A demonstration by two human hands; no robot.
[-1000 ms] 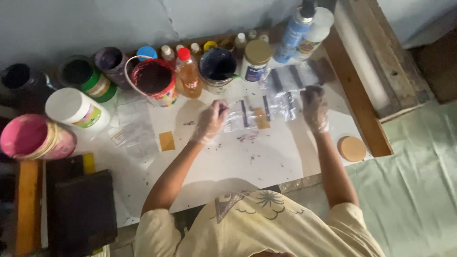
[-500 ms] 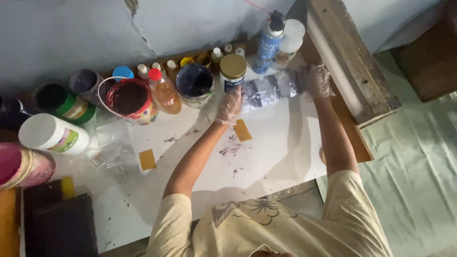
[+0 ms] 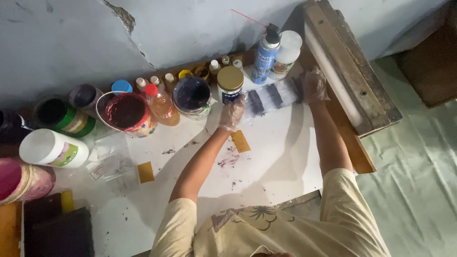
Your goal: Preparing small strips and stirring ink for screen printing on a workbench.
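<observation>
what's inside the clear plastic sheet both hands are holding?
The clear plastic sheet, held between left hand and right hand, shows dark rectangular patches inside. What they are is unclear; its ends are covered by the hands.

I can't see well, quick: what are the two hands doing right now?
Left hand: gloved, closed on one end of the clear plastic sheet with dark stripes.
Right hand: gloved, closed on the sheet's other end.

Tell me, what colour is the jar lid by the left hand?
Gold lid, seen in the head view.
</observation>
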